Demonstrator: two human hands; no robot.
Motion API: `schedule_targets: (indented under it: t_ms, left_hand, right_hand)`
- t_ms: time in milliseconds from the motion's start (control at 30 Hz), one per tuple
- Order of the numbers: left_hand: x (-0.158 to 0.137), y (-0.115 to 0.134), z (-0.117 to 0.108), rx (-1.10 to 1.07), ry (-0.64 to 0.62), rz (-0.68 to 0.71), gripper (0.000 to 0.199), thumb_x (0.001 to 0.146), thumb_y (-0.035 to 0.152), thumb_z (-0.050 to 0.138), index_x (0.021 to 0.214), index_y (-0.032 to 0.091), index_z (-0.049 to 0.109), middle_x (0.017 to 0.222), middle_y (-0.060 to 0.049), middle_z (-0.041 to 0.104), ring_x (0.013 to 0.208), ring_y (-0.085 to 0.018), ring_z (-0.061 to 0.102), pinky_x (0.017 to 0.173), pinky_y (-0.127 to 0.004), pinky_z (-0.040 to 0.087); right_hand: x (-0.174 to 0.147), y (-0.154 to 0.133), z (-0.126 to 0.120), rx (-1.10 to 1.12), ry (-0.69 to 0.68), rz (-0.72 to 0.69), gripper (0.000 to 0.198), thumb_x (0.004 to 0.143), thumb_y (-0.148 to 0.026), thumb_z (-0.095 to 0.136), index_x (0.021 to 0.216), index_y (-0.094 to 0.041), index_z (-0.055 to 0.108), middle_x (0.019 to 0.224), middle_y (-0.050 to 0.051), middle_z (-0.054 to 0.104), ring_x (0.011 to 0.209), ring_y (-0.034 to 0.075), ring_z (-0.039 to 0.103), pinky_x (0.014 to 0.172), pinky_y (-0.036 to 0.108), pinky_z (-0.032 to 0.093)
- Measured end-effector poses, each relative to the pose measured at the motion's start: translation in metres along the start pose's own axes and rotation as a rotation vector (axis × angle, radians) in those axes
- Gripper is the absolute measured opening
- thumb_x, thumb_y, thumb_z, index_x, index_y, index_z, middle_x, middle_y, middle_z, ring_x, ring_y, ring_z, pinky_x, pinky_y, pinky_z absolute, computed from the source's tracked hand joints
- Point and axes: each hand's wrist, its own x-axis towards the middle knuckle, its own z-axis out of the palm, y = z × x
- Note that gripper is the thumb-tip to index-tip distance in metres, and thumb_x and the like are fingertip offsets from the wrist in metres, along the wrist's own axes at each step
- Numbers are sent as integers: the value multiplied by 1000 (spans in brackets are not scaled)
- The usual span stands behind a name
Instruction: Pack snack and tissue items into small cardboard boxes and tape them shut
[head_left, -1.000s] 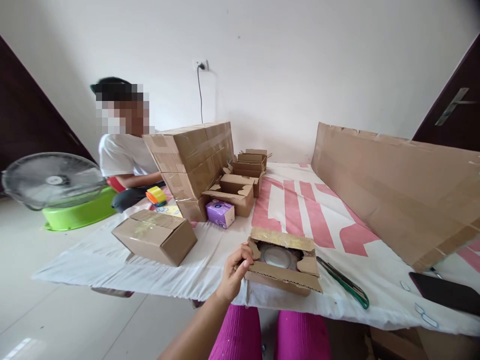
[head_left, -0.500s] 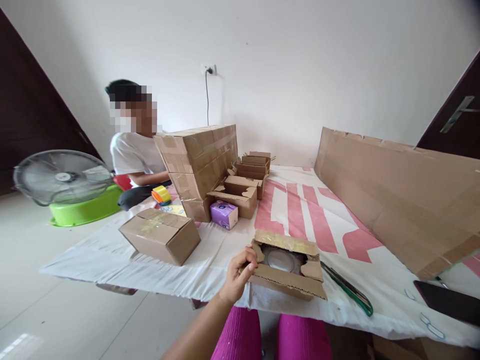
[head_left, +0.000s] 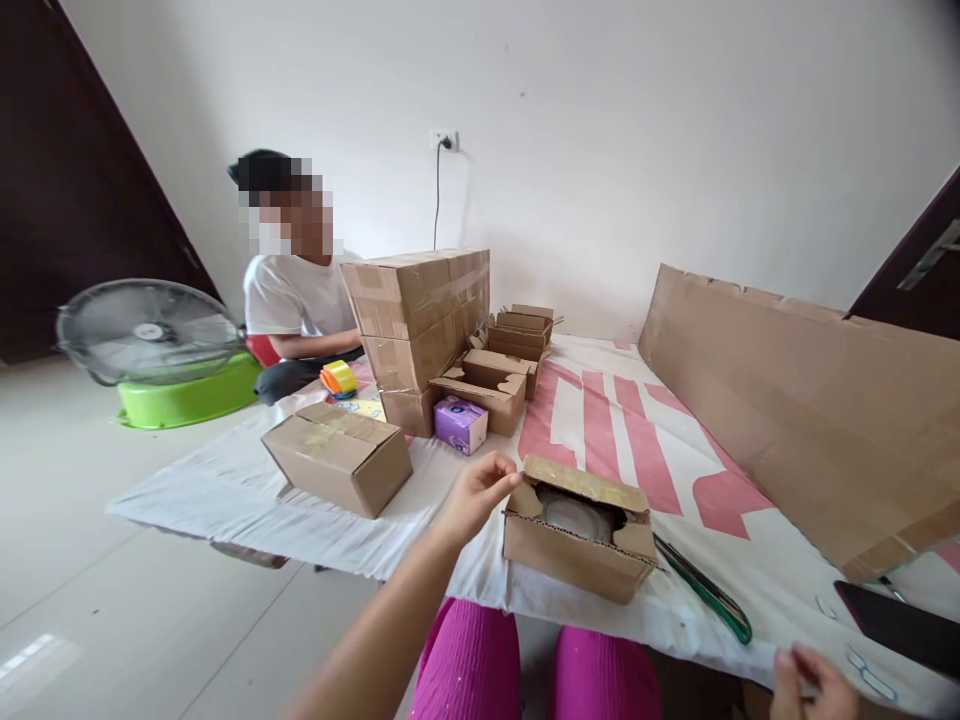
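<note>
Right in front of me on the table's near edge stands a small cardboard box, its flaps partly raised. Inside it a pale round object shows; its kind I cannot make out. At the box's far left corner my left hand has its thumb and fingers closed at the edge of the back flap. My right hand is at the lower right border, partly cut off, its thumb and fingers apart with nothing between them. A green-handled utility knife lies just right of the box.
A closed cardboard box sits to the left. Behind are stacked taped boxes, open boxes and a purple tissue pack. A large cardboard sheet and dark phone are at right. A person sits beyond a fan.
My left hand has moved from the box's left side up to the back flap's corner. The front flap has dropped down. My right hand has come into view at lower right.
</note>
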Motion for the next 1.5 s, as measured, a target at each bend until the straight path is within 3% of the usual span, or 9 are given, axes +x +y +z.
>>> schedule_targets:
  t_ms: [67, 167, 267, 400, 600, 800, 967, 1200, 1500]
  left_hand:
    - [22, 4, -3, 233, -84, -7, 33, 74, 38, 74, 100, 21, 66, 109, -8, 65, 107, -25, 58, 97, -39, 44]
    - [46, 3, 4, 500, -365, -57, 80, 55, 20, 85, 129, 25, 55, 142, -9, 48, 135, -31, 39, 112, -41, 32]
    - [51, -4, 16, 603, -506, -150, 90, 57, 16, 81, 139, 24, 44, 144, -10, 47, 133, -30, 44, 111, -40, 37]
    - [45, -14, 20, 632, -472, -149, 82, 63, 17, 77, 139, 20, 44, 140, -11, 50, 128, -29, 50, 108, -39, 39]
    - [44, -18, 20, 648, -452, -128, 67, 69, 21, 73, 132, 18, 49, 132, -11, 55, 122, -27, 53, 105, -38, 42]
    - [46, -17, 21, 652, -457, -118, 63, 69, 20, 72, 128, 20, 51, 130, -10, 56, 121, -28, 54, 105, -39, 42]
    - [47, -11, 21, 658, -478, -122, 62, 68, 19, 73, 127, 19, 52, 129, -11, 56, 120, -29, 54, 103, -40, 43]
    - [47, -4, 21, 665, -493, -133, 61, 69, 18, 72, 127, 19, 51, 129, -11, 55, 120, -29, 54, 103, -39, 43]
    - [47, -6, 20, 663, -496, -129, 54, 74, 20, 69, 125, 17, 51, 127, -12, 55, 117, -27, 55, 102, -39, 43]
  right_hand:
    - [36, -29, 8, 75, 29, -104, 41, 88, -56, 47, 97, -18, 60, 92, 14, 63, 87, 31, 63, 77, 50, 53]
    - [89, -100, 22, 209, -214, -424, 24, 91, -41, 50, 103, -22, 61, 102, 10, 65, 96, 26, 62, 85, 42, 52]
    - [121, -169, 48, 269, -505, -698, 26, 95, -28, 44, 115, -27, 61, 115, 8, 65, 109, 23, 59, 94, 42, 49]
    - [131, -218, 90, 183, -790, -1007, 35, 93, -14, 40, 116, -25, 65, 120, 7, 65, 112, 22, 56, 98, 43, 47]
    - [132, -234, 120, -29, -945, -1144, 33, 87, -7, 49, 105, -25, 71, 117, 6, 67, 109, 22, 54, 95, 40, 44]
    - [139, -246, 118, -109, -1030, -1173, 17, 86, -12, 56, 94, -20, 69, 97, 9, 67, 101, 24, 54, 89, 39, 42]
    - [149, -254, 129, -135, -1172, -1190, 30, 76, -8, 66, 103, -22, 67, 99, 6, 65, 100, 22, 54, 86, 33, 43]
    - [160, -259, 150, -165, -1283, -1180, 16, 70, -11, 74, 82, -21, 72, 88, 4, 63, 94, 21, 56, 78, 28, 43]
    - [158, -241, 114, -79, -1246, -1173, 21, 77, -7, 66, 92, -20, 71, 96, 3, 69, 97, 18, 60, 86, 28, 45]
